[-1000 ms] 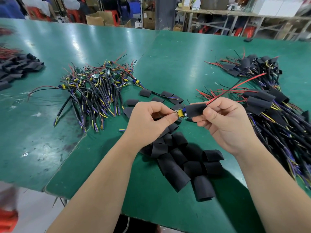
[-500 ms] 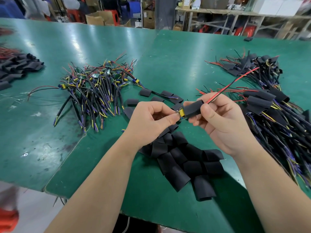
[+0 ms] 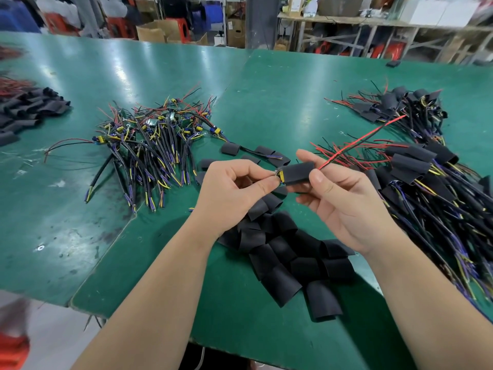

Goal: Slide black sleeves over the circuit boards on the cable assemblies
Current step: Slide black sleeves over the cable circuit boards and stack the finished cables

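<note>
Sleeve (image 3: 297,173) nearly covers the circuit board (image 3: 279,177), up off the desk (image 3: 280,97). My left grip (image 3: 232,193) pinches the board's bare yellow end to brace it; my right grip (image 3: 344,206) pinches the sleeve's far end, where the red lead (image 3: 368,137) exits, I'd say to pull.

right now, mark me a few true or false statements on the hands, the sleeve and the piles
1. The left hand pinches the circuit board at the left end of the black sleeve. True.
2. The right hand lies flat on the table. False: it holds the sleeve above the table.
3. Red and black wires leave the sleeve's right end. True.
4. The loose sleeves lie beyond the bare cable assemblies. False: they lie nearer, under the hands.
</note>
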Demonstrator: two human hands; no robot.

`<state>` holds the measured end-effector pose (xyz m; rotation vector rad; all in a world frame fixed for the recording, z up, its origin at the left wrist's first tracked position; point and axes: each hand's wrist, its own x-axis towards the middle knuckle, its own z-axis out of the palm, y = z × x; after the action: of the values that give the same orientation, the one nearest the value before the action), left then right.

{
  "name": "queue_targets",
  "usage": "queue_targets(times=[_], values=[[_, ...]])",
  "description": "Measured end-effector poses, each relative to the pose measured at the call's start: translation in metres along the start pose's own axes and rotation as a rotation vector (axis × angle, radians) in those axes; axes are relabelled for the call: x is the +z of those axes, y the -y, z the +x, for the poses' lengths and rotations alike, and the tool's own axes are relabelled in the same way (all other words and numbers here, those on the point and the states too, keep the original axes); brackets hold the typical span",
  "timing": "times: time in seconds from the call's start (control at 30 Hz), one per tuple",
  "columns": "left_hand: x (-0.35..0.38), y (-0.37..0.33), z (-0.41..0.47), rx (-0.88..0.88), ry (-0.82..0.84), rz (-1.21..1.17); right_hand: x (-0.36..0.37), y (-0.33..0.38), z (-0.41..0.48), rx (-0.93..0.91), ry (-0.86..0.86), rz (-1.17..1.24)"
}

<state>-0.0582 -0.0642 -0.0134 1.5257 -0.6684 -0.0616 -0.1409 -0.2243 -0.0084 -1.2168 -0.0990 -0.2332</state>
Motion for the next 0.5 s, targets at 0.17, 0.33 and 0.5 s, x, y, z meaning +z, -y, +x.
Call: queue_targets(times=[0.17,0.33,0.5], values=[[-0.0009,0.0024,0.0009,0.010,-0.015,-0.016,-0.0029,-0.0031,0.0006,0.022,0.014,0.029],[-0.0027,0.0003,0.0011,0.035,-0.023,-0.022,0.0006,-0.0048,0.0010,0.022,0.012,0.118],[-0.0026,-0.0051,-0.0009,-0.036,0.051,-0.132,0.0018,-0.0070,0.0027,0.050,-0.008,0.166]])
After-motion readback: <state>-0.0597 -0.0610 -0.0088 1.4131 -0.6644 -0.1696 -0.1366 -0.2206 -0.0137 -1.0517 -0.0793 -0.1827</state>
